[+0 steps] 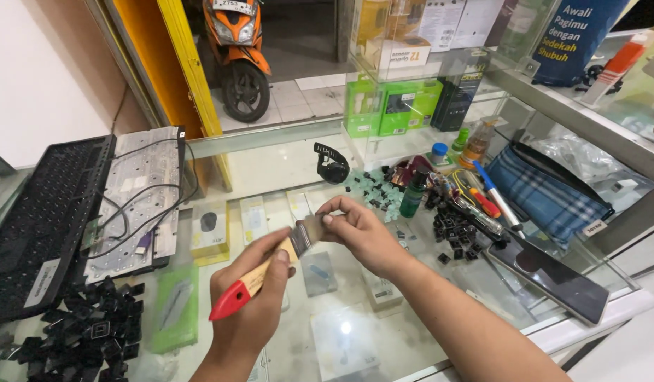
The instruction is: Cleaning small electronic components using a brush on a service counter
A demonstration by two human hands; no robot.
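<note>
Tabletop (412, 332): glass, strewn with keycaps (86, 332).
Brush (270, 265): above tabletop, light, stiff handle; best held mid-handle.
Left hand (253, 297): fingers clamped on handle.
Right hand (359, 233): fingers pinching soft bristles.

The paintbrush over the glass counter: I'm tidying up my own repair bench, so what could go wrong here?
1. The right hand pinches the bristles while the left hand grips the paintbrush; flicked dust could land on the phone nearby.
2. Loose black keycaps lie heaped near the left elbow; a sweep might scatter them.
3. The small green bottle stands upright close to the right hand and could tip.
</note>
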